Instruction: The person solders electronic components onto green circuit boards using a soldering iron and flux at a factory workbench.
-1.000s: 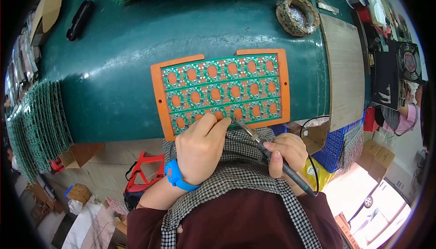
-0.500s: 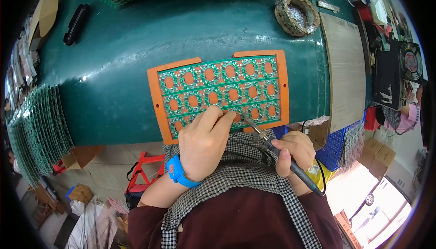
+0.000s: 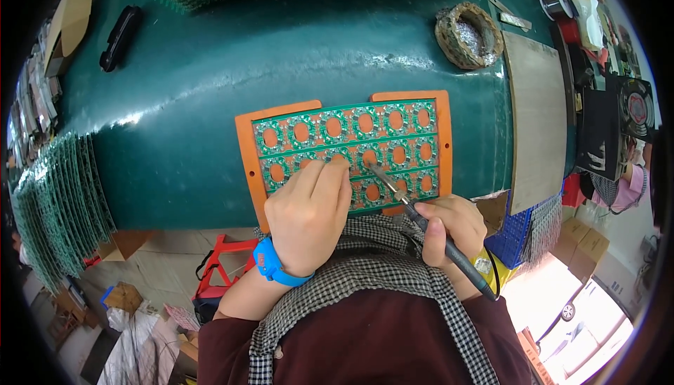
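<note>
A green circuit board panel (image 3: 349, 134) with rows of oval cutouts sits in an orange holder (image 3: 443, 121) on the bench before me. My right hand (image 3: 455, 229) is closed around the dark handle of a soldering iron (image 3: 415, 213). The iron's metal tip points up and left, at the edge of a cutout in the middle row. My left hand (image 3: 307, 209), with a blue band on the wrist, rests over the board's lower left part. Its thumb and fingertips are pinched together near the iron's tip. Whatever they hold is too small to make out.
A rough round bowl (image 3: 450, 37) with silvery bits stands at the far right, beside a grey board (image 3: 537, 121). Stacked green panels (image 3: 63, 202) stand at the left, with more along the far edge. A black case (image 3: 120, 38) lies at the far left. A solder spool (image 3: 557, 4) sits far right.
Both hands have moved up the board. The iron's tip has gone from the lowest row to the middle row. In the picture, the board and bowl sit slightly lower and farther right.
</note>
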`<state>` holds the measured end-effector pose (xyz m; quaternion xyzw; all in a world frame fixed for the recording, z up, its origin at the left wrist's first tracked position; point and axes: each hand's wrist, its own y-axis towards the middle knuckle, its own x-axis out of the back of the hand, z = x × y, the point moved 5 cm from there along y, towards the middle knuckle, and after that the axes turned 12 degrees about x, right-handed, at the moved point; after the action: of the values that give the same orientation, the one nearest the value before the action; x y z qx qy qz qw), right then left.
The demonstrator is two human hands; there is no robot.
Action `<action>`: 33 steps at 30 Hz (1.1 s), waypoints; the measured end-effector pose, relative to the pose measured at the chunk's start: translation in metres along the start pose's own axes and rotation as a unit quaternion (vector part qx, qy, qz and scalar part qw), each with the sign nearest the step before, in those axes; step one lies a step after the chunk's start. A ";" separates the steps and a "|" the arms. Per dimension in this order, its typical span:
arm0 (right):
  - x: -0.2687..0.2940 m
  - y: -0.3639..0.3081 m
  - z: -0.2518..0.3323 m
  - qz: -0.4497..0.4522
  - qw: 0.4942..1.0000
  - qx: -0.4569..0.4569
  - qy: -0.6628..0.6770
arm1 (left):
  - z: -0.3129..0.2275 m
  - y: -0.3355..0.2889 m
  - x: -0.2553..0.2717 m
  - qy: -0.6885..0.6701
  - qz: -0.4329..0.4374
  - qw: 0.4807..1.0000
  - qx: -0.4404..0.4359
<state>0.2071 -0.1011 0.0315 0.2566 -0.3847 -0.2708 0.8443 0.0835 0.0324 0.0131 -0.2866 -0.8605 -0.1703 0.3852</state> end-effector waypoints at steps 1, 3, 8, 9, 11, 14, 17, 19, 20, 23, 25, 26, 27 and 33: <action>-0.001 0.001 -0.001 0.001 1.000 0.000 0.000 | 0.000 0.001 -0.001 0.000 0.000 1.000 0.001; -0.004 0.001 -0.001 -0.002 1.000 0.004 0.013 | 0.000 0.001 -0.001 0.015 -0.012 1.000 -0.013; -0.005 0.001 0.000 0.003 1.000 -0.002 0.012 | -0.002 0.000 0.000 0.019 -0.003 1.000 -0.022; -0.005 0.000 0.000 0.002 1.000 -0.003 0.012 | -0.002 0.000 0.000 0.016 -0.001 0.999 -0.028; -0.005 0.000 0.001 0.009 1.000 -0.001 0.004 | -0.002 0.002 0.001 0.017 -0.011 0.999 -0.033; -0.001 0.001 -0.001 0.007 1.000 0.013 -0.011 | -0.003 0.006 0.008 0.014 -0.021 1.000 -0.008; 0.001 0.011 -0.003 -0.003 1.000 0.021 -0.015 | 0.000 0.015 0.011 0.002 -0.032 0.999 0.018; 0.000 0.013 -0.006 -0.005 1.000 0.016 -0.014 | 0.001 0.019 0.012 -0.006 -0.043 0.999 0.013; 0.000 0.012 -0.007 0.006 1.000 0.017 -0.005 | 0.001 0.020 0.011 -0.010 -0.043 0.999 0.010; 0.000 0.004 -0.006 0.012 1.000 0.017 0.015 | 0.001 0.018 0.011 -0.018 -0.040 0.999 0.010; -0.001 0.000 -0.006 0.007 1.000 0.014 0.027 | 0.001 0.015 0.012 -0.021 -0.037 0.999 0.015; -0.004 -0.002 -0.005 0.004 1.000 0.016 0.025 | 0.001 0.014 0.010 -0.014 -0.020 1.000 0.007; -0.005 -0.003 -0.004 0.000 1.000 0.018 0.023 | 0.001 0.012 0.008 -0.008 -0.003 1.000 0.000; -0.004 -0.005 -0.003 0.000 1.000 0.018 0.020 | -0.002 0.006 0.006 0.002 0.000 1.000 -0.018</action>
<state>0.2064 -0.1015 0.0248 0.2769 -0.3723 -0.2588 0.8472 0.0854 0.0384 0.0200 -0.2928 -0.8565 -0.1867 0.3817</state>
